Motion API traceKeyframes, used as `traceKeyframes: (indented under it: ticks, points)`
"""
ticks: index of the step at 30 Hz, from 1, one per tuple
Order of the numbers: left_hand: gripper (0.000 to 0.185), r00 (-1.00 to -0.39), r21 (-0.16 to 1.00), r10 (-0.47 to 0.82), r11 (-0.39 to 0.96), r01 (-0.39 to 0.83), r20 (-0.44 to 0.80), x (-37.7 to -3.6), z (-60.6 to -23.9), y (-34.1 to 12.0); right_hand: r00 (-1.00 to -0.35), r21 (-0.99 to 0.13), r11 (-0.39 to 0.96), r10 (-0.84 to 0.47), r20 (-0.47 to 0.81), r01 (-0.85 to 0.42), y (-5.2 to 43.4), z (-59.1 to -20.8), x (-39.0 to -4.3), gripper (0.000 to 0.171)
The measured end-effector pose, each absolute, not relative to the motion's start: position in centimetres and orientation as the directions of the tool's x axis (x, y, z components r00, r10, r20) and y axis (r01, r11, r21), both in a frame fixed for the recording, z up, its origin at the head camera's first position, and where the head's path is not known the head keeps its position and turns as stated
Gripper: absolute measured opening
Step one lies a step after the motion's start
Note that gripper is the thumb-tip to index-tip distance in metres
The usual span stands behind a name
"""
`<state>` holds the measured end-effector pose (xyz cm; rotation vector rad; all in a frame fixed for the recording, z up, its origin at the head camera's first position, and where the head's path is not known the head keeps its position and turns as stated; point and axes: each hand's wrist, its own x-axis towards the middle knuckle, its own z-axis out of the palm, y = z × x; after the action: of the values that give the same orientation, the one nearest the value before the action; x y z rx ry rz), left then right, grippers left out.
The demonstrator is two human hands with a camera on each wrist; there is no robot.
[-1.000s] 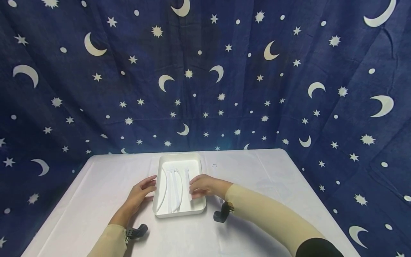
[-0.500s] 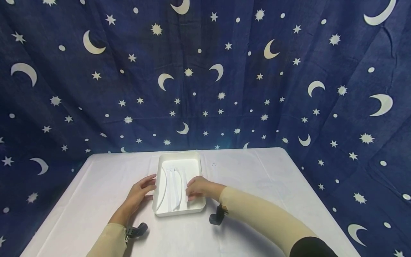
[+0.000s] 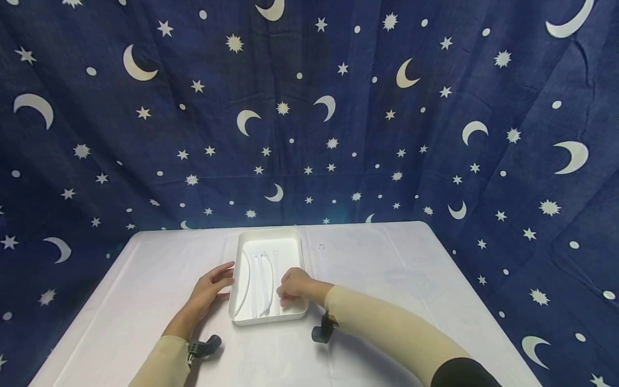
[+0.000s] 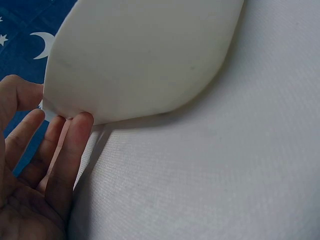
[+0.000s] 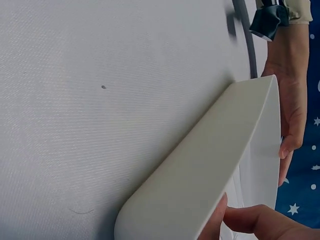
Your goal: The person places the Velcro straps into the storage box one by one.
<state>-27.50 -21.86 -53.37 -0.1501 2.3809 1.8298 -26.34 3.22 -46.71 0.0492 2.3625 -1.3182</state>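
Observation:
A shallow white tray (image 3: 261, 321) sits on the table. Several slender white strips lie lengthwise in it, including a bowed strip (image 3: 246, 285) near the left wall and another bowed strip (image 3: 272, 279) in the middle. My left hand (image 3: 205, 293) rests its nearly straight fingers against the tray's outer left wall; these fingers (image 4: 67, 155) also show in the left wrist view. Inside the right half, my right hand (image 3: 296, 285) has curled fingers at a straight strip (image 3: 276, 269) and seems to pinch its edge. The right wrist view hides that contact behind the tray wall.
A white cloth covers the table (image 3: 377, 269). A dark blue curtain (image 3: 309, 134) with moons and stars hangs behind and on both sides. A small clear item (image 3: 321, 246) lies right of the tray. Black wrist cameras (image 3: 205, 346) jut from both wrists.
My right hand has shifted a little left and lower inside the tray, bringing the straight strip closer to the others. The left hand stays at the tray's wall.

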Motion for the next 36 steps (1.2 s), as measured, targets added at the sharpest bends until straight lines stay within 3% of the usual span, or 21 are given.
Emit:
traceKeyframes:
  ticks: [6,12,20,28,36]
  points:
    - [0.064,-0.986,0.953,0.003,0.257,-0.162,-0.168,-27.5,-53.4,-21.9,-0.902,-0.807,0.543,-0.192,-0.387,0.231,3.5,-46.5,-26.5,0.025]
    - [0.063,-0.985,0.953,0.009,0.255,-0.166,-0.174,-27.4,-53.4,-21.8,-0.9,-0.789,0.556,-0.156,-0.406,0.26,4.7,-43.8,-26.9,0.032]
    - [0.063,-0.983,0.95,0.018,0.259,-0.172,-0.183,-27.4,-53.1,-21.9,-0.933,-0.832,0.489,-0.094,-0.348,0.262,9.5,-41.0,-28.5,0.034]
    - [0.063,-0.984,0.949,0.007,0.266,-0.17,-0.178,-27.7,-52.9,-22.1,-0.938,-0.833,0.457,0.006,-0.347,0.311,14.2,-42.7,-29.3,0.029]
    - [0.063,-0.982,0.952,0.022,0.249,-0.176,-0.188,-27.7,-53.4,-21.9,-0.93,-0.804,0.49,0.039,-0.365,0.336,15.7,-46.1,-29.1,0.026]
